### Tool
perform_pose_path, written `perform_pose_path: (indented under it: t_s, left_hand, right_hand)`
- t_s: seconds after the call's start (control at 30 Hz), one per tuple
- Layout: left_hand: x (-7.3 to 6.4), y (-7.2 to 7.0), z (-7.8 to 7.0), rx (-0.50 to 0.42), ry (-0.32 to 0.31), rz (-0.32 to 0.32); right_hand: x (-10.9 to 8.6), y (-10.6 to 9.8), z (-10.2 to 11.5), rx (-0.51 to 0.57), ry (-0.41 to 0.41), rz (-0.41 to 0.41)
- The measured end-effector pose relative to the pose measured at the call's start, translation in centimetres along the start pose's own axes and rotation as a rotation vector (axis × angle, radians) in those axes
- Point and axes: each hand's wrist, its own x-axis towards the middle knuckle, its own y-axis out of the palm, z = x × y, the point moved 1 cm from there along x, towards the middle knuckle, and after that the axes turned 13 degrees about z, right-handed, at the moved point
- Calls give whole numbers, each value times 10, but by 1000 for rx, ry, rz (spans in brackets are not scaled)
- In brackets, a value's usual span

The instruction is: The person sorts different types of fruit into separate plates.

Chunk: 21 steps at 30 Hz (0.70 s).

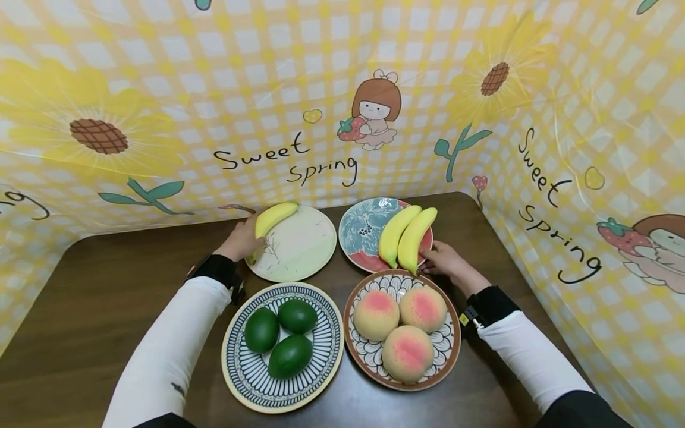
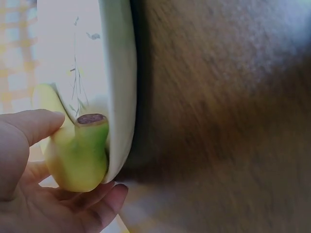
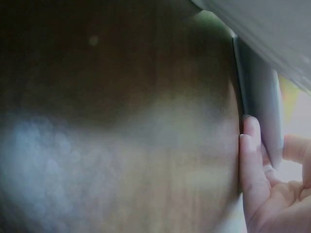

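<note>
My left hand (image 1: 241,239) grips a yellow banana (image 1: 275,218) at the left edge of a pale plate (image 1: 302,252) with a thin plant drawing. In the left wrist view the thumb lies on top of the banana's greenish stem end (image 2: 82,160), and the fingers curl below it, beside the plate's rim. On the right, my right hand (image 1: 445,261) pinches the rim of a blue and red plate (image 1: 360,229), thumb above and fingers beneath, as the right wrist view shows. Two bananas (image 1: 396,233) lie side by side on that plate, their lower ends over its near rim.
Nearer me, a blue-and-white patterned plate (image 1: 231,356) carries three dark green oval fruits (image 1: 291,356). Beside it, a brown-rimmed plate (image 1: 455,342) bears three peaches (image 1: 408,353). The plates stand close together on a dark wooden table (image 1: 80,309), with yellow checked cloth (image 1: 257,77) behind.
</note>
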Motion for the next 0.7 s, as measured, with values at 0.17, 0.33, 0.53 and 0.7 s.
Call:
perform_pose_path:
  t_s: [0.17,0.33,0.53,0.7]
  left_hand:
    - [2,-2,-1,2,-35,-8]
    - [8,-1,3,-17,-61,-15]
    - [9,2,6,-53,-68,-17]
    - [8,3,6,-43,-95,1]
  right_hand:
    - [-1,0,4,-1,4,-3]
    - [-2,-1,6,-1,2,-3]
    - [-3,1,5,-3,3,-2]
    - [-3,1,4,-15,11,-3]
